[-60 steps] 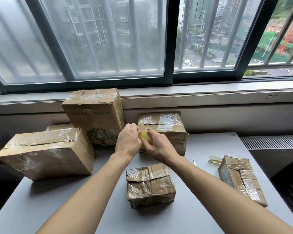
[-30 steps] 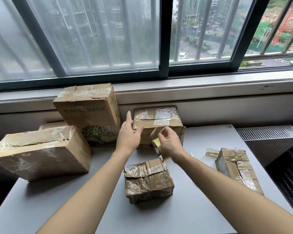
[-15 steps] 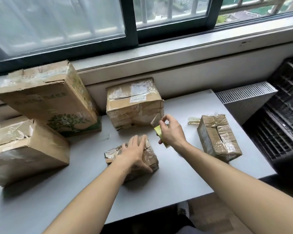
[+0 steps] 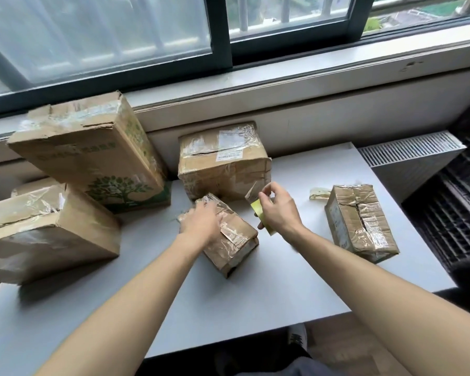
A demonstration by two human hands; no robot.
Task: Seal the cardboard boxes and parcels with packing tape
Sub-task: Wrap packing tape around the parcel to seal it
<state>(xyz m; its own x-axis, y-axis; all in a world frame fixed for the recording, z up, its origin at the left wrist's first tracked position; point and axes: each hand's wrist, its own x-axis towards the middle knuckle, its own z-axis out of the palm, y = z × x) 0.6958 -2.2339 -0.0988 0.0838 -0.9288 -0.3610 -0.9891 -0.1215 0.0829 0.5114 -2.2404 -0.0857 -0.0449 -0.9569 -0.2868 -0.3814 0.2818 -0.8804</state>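
Our L hand [image 4: 201,225] presses flat on 1 small parcel [image 4: 238,241], prob. to steady it; R hand [image 4: 278,213], just beside, pinches the tape roll [image 4: 257,209].

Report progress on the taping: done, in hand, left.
Done, it seems: the middle box and the left box carry tape across their tops. In hand: the left hand presses the small parcel while the right hand holds the tape roll with a strip pulled free. Left: that parcel, and perhaps the right box, whose top seam gapes.
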